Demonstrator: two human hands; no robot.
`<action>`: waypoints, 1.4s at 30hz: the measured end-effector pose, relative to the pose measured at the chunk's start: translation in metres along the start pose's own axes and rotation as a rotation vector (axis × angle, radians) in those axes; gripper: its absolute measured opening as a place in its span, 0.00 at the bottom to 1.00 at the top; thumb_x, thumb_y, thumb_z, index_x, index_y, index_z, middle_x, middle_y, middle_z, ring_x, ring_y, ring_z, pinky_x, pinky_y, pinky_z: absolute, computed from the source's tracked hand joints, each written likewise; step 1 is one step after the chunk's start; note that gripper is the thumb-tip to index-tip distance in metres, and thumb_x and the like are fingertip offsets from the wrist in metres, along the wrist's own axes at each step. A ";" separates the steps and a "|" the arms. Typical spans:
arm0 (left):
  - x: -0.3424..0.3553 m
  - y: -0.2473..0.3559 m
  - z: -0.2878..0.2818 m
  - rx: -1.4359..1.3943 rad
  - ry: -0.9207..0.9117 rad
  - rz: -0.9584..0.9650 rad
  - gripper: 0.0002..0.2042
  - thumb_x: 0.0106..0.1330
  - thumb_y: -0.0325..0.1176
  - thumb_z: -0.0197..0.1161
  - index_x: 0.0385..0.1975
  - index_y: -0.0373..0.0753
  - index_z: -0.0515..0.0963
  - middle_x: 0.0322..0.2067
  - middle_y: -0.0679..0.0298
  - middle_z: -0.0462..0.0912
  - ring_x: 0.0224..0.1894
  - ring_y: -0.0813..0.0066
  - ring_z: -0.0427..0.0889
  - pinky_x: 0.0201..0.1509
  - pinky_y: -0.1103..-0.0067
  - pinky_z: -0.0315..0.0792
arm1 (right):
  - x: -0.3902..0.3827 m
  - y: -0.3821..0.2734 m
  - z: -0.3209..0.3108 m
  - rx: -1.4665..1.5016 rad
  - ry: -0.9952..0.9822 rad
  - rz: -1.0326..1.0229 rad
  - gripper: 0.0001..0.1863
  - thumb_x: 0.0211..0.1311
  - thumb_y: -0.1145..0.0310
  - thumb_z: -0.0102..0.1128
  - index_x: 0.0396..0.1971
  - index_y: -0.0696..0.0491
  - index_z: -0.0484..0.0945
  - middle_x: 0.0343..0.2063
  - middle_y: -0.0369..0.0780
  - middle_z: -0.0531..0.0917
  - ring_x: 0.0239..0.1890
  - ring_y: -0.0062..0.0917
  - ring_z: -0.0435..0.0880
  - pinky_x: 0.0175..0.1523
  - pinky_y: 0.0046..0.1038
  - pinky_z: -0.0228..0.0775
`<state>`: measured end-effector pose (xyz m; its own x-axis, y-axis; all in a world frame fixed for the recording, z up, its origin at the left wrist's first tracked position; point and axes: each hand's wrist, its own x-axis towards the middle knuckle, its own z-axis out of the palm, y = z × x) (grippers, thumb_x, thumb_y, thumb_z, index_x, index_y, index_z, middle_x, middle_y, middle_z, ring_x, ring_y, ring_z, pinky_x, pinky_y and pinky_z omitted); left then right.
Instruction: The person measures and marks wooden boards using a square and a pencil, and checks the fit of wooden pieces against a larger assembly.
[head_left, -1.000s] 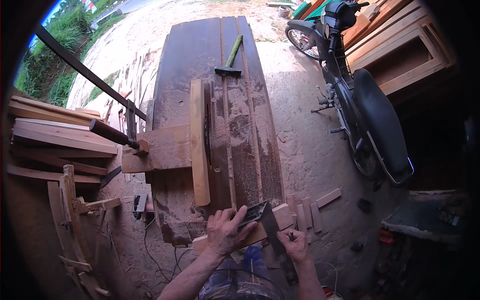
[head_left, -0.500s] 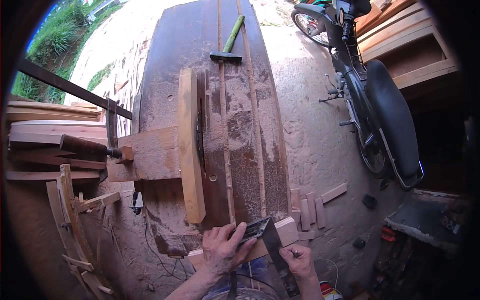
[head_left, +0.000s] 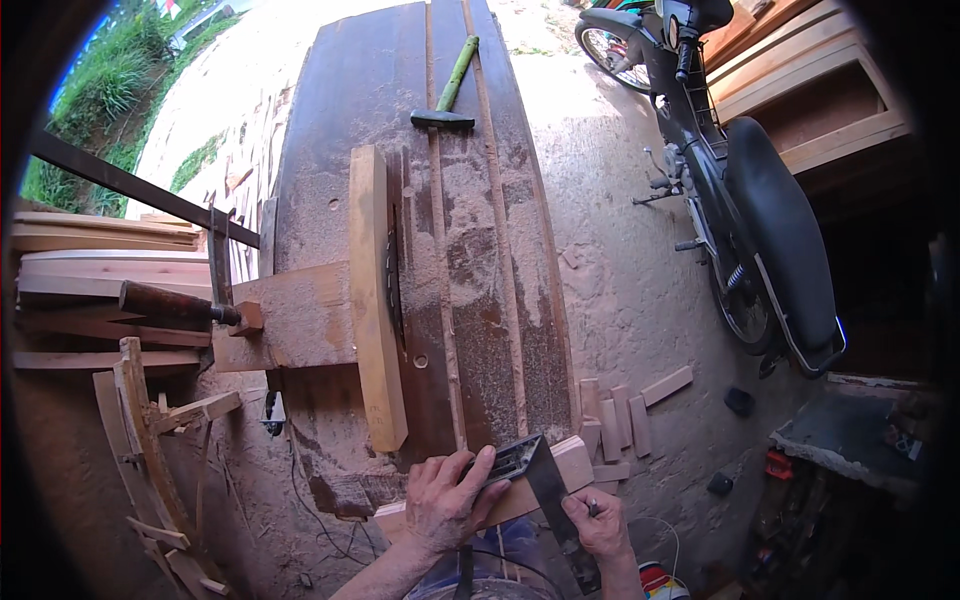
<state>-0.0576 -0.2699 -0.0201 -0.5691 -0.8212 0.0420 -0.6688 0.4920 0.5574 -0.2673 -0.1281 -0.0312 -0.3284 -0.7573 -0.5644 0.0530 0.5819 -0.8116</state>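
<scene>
Board, pale and narrow, lies slantwise at the near end of the sawdust-dusted table, close in front of you. Your left hand is half curled over it, fingers bent, gripping it together with the black stock of a square. The square's dark blade crosses the board and runs past its near edge toward you. Your right hand is nearly closed beside the blade, thumb and fingers pinching a slim dark stick, mostly hidden; you cannot tell whether its tip touches the wood. Farther up the table, a toothed saw blade stands beside a long wooden bar, and beyond them lies a green-handled hammer. Short offcuts lie to your right, with a motorbike farther off.
</scene>
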 end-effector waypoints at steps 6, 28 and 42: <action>-0.002 0.000 0.001 -0.001 -0.006 -0.010 0.25 0.60 0.45 0.72 0.57 0.46 0.79 0.41 0.64 0.79 0.39 0.66 0.78 0.40 0.68 0.67 | 0.000 0.001 -0.002 -0.003 -0.013 0.041 0.14 0.69 0.62 0.65 0.30 0.59 0.83 0.16 0.26 0.73 0.20 0.08 0.66 0.23 0.19 0.55; -0.002 0.000 -0.002 0.064 0.020 0.042 0.24 0.61 0.46 0.70 0.56 0.45 0.78 0.40 0.63 0.79 0.37 0.65 0.78 0.38 0.68 0.68 | -0.007 -0.045 -0.038 -0.472 0.380 -0.512 0.25 0.76 0.50 0.47 0.38 0.58 0.83 0.33 0.46 0.85 0.30 0.35 0.85 0.36 0.33 0.74; -0.007 0.003 0.000 0.085 0.064 0.071 0.23 0.63 0.46 0.67 0.56 0.44 0.78 0.41 0.63 0.80 0.40 0.63 0.79 0.42 0.68 0.71 | 0.021 -0.035 -0.001 -0.334 0.202 -0.818 0.07 0.61 0.79 0.65 0.39 0.59 0.83 0.35 0.47 0.87 0.38 0.33 0.89 0.41 0.30 0.80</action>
<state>-0.0556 -0.2632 -0.0188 -0.5865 -0.7989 0.1331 -0.6675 0.5699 0.4792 -0.2766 -0.1645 -0.0145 -0.3041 -0.9240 0.2320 -0.5357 -0.0355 -0.8436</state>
